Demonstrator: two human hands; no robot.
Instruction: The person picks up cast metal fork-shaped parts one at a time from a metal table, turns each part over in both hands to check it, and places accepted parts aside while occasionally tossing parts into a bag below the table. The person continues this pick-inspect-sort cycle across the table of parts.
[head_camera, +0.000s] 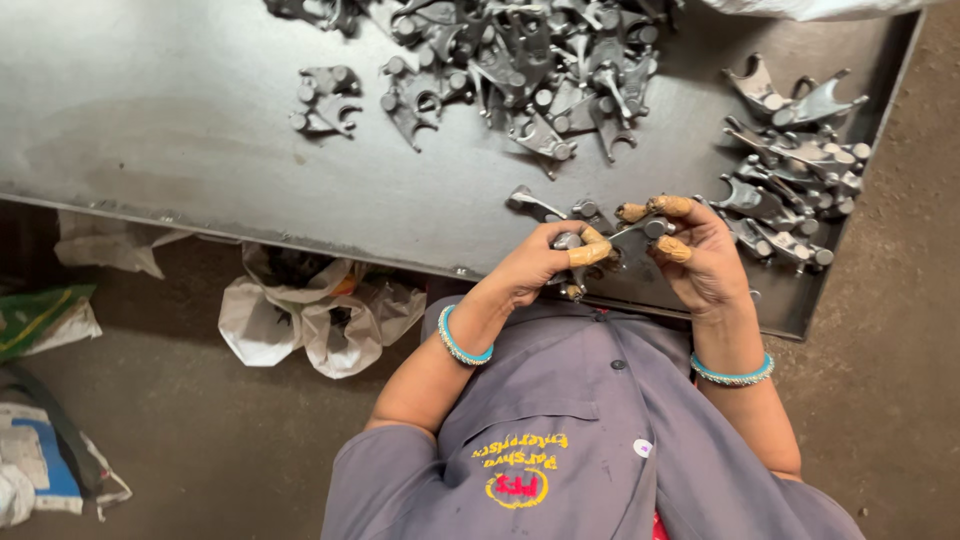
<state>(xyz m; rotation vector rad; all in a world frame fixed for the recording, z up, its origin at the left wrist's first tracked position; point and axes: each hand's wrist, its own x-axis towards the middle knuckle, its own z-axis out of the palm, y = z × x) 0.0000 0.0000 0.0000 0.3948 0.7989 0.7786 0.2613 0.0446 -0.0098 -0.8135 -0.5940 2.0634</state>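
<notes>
- Head view: a dull grey concrete floor (200, 440) lies under a flat, dark steel table (200, 120), smooth and faintly shiny, with a thin raised edge along its near and right sides.
- A big heap (530, 70) of grey metal castings fills the table's far middle; they are forked pieces with round bosses, matte and rough-cast.
- A small cluster (325, 100) of the same parts lies apart, left of the heap.
- A second pile (790, 160) sits at the right edge, its forks pointing different ways, just beyond the right hand.
- The left hand (530, 265) is closed on a forked casting (600, 245) held above the table's near edge; its thumb wears a tan fingertip cover.
- The right hand (700, 260) grips the same casting from the other side, fingers curled on it; several fingertips carry the same tan, ribbed covers.
- One loose part (535, 203) lies on the table just behind the hands.
- Both wrists wear turquoise bangles (462, 345), and the person wears a grey buttoned work shirt (600, 430).
- White plastic bags (310, 315), crumpled and soft, sit on the floor under the table's near edge; I cannot tell what they hold.
- More sacks (45, 400) lie at the far left on the floor, partly cut off.
</notes>
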